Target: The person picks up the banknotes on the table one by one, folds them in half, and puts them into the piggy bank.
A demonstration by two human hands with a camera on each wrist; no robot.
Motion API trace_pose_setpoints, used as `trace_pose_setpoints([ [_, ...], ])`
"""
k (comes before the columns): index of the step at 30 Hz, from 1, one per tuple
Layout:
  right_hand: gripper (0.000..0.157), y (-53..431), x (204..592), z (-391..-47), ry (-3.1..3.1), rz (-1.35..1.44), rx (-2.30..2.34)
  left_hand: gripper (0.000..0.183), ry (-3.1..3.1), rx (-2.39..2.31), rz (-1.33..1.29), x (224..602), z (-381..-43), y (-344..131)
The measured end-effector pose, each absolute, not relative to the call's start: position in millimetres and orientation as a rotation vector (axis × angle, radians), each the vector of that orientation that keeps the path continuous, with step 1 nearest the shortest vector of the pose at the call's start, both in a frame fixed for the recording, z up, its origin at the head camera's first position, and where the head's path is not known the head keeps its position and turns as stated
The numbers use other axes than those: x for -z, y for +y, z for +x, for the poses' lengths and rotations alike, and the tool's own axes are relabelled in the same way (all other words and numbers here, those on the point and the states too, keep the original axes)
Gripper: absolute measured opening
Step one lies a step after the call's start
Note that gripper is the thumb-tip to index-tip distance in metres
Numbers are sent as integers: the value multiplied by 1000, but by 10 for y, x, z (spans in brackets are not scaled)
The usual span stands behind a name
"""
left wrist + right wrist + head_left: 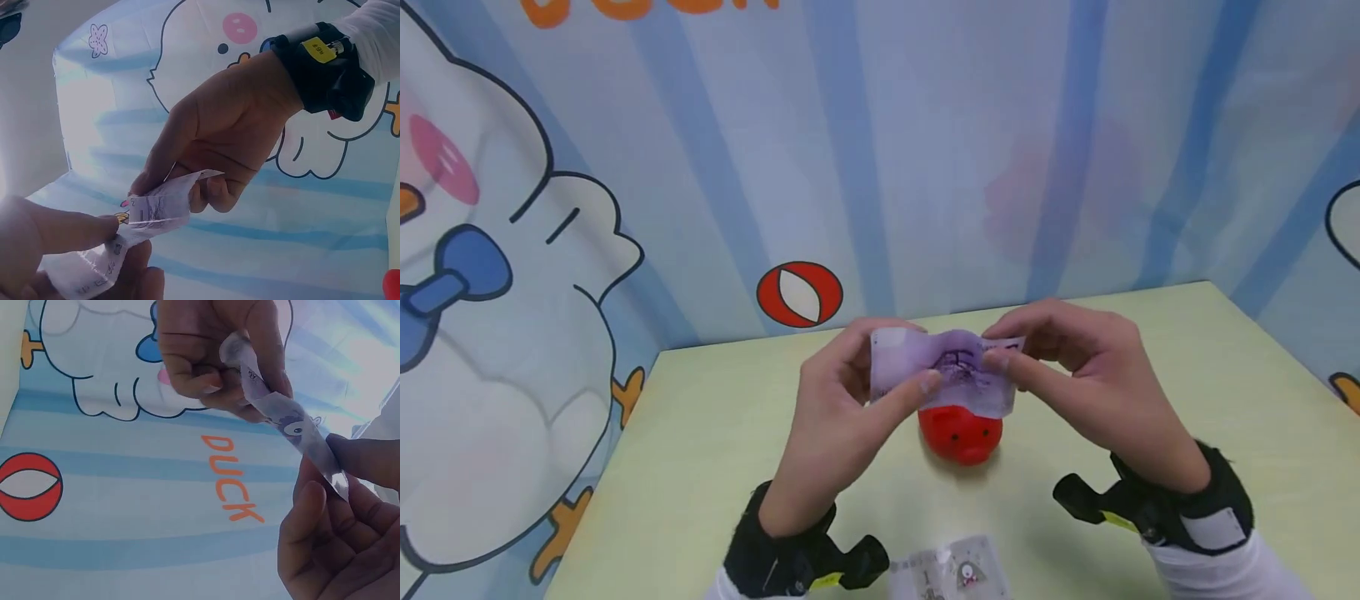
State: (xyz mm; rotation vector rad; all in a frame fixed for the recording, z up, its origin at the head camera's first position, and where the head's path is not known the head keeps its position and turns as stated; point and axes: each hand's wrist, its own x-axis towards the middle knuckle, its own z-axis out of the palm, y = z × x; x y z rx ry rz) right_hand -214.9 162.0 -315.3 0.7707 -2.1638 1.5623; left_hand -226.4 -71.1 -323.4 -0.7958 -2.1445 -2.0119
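My left hand (842, 421) and right hand (1090, 379) hold up a thin, purple printed wrapper (895, 358) between them. Each hand pinches one side between thumb and fingers. In the left wrist view the wrapper (159, 209) looks glossy, creased and bent; the right wrist view shows an eye-like print on the wrapper (294, 425). Behind and just below it, in the head view, sits a red pig figure (962, 437), its top hidden by the wrapper. A pale printed packet (951, 575) with a small cartoon lies on the table nearer to me, partly cut off by the frame.
The pale yellow table (700, 467) extends to both sides. At its far edge stands a blue striped backdrop (925, 167) with cartoon prints, among them a red-and-white ball (767, 293). A black wrist strap with a camera (1213, 500) is on each wrist.
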Motion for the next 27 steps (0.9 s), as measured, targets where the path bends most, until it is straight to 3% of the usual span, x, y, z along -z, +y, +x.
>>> trace_pose_setpoints([
  [4, 32, 1574, 3173, -2163, -2077, 734, -1482, 25, -2093, 1983, -706, 3264, -2255, -734],
  [7, 21, 1488, 3170, -2146, -1920, 755, -1257, 24, -2029, 1979, -624, 3301, -2253, -747],
  [11, 30, 1298, 3190, -2060, -1642, 995, -1008, 23, -1905, 1987, -601, 3339, -2218, -732],
  [15, 19, 1179, 3210, -1946, -1625, 1211, -930, 23, -1823, 1953, -638, 3357, -2176, -715],
  [22, 31, 1179, 3193, -1947, -1737, 956, -961, 23, -1746, 2010, -678, 3318, -2133, -708],
  [27, 25, 1253, 3213, -2016, -1635, 890, -1333, 22, -1806, 2072, -636, 3308, -2115, -725],
])
